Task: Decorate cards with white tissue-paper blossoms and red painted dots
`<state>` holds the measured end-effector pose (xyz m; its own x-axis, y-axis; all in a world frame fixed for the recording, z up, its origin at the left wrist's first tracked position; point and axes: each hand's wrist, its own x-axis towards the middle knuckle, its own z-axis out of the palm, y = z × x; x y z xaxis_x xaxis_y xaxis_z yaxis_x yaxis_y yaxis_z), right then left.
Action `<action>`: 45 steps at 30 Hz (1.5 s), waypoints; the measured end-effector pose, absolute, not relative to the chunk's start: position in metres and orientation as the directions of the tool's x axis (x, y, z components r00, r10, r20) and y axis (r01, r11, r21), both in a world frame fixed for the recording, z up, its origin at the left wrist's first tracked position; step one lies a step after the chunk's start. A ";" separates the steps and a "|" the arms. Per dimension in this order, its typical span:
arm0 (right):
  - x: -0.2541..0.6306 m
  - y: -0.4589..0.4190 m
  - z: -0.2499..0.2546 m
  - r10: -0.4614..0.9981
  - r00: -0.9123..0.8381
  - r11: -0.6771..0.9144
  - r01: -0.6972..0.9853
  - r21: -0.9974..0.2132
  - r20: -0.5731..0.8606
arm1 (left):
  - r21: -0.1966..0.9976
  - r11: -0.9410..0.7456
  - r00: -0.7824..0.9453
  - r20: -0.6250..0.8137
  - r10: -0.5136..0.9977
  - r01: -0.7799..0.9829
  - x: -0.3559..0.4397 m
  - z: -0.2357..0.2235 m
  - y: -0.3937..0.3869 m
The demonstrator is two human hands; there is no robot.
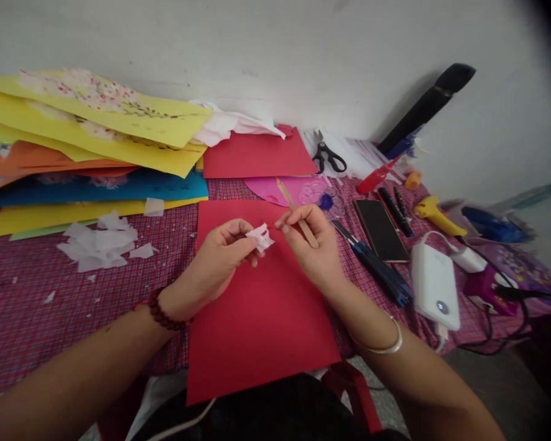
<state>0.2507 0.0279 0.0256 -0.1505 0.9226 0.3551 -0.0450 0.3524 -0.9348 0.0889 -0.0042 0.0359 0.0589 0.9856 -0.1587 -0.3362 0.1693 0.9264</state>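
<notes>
My left hand is closed, pinching a small crumpled piece of white tissue paper between thumb and fingertips. My right hand is closed around a flat wooden craft stick, which runs up and left past the fingers. The right thumb and forefinger meet near the tissue, a short gap away; whether they pinch anything small is unclear. Under both hands lies a red sheet of paper, overhanging the table's front edge. Beyond it is a pink sheet with a clear plastic piece holding something blue-purple.
At left lie torn tissue pieces and stacked coloured sheets, some with blossom pictures. Black scissors lie behind. On the right are a utility knife, a phone, a red tube, a yellow glue gun and a white power bank.
</notes>
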 end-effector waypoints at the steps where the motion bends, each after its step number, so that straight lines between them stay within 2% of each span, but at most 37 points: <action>1: 0.251 0.029 0.025 0.928 -0.167 0.327 -0.071 -0.942 0.334 | 0.922 0.177 0.072 -0.163 0.984 -0.343 0.089 0.037 -0.004; 5: 0.251 0.029 0.022 0.937 -0.250 0.207 -0.169 -0.964 0.245 | 0.926 0.180 0.082 -0.162 0.983 -0.333 0.088 0.038 -0.005; 9: 0.250 0.028 0.023 0.929 -0.303 0.156 -0.193 -0.969 0.211 | 0.947 0.174 0.091 -0.155 0.984 -0.271 0.086 0.035 -0.004; 15: 0.247 0.027 0.025 0.918 -0.343 0.158 -0.140 -0.977 0.198 | 0.973 0.146 0.144 -0.121 0.982 -0.178 0.084 0.033 -0.004; 20: 0.246 0.027 0.024 0.914 -0.328 0.210 -0.118 -0.970 0.238 | 0.940 0.184 0.109 -0.159 0.981 -0.288 0.086 0.035 -0.002; 24: 0.247 0.027 0.024 0.914 -0.312 0.244 -0.091 -0.966 0.260 | 0.954 0.098 0.058 -0.085 0.995 -0.285 0.085 0.031 -0.001; 29: 0.256 0.034 0.025 0.937 -0.219 0.254 -0.110 -0.961 0.273 | 0.983 0.009 0.011 -0.007 1.000 -0.184 0.081 0.030 0.001; 35: 0.281 0.056 0.033 0.936 0.016 0.350 -0.158 -0.923 0.352 | 0.960 -0.012 -0.145 -0.030 0.989 -0.279 0.062 0.039 0.021; 40: 0.290 0.069 0.030 0.945 0.043 0.327 -0.160 -0.931 0.325 | 0.947 0.027 -0.205 -0.097 0.974 -0.320 0.043 0.032 0.039; 45: 0.288 0.072 0.021 0.969 0.019 0.245 -0.105 -0.964 0.245 | 0.943 0.080 -0.168 -0.141 0.976 -0.324 0.038 0.025 0.042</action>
<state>0.2881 0.0725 0.0211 0.0191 0.9694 0.2447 -0.1051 0.2454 -0.9637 0.0381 0.0420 0.0251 -0.1685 0.9756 -0.1408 -0.3243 0.0800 0.9426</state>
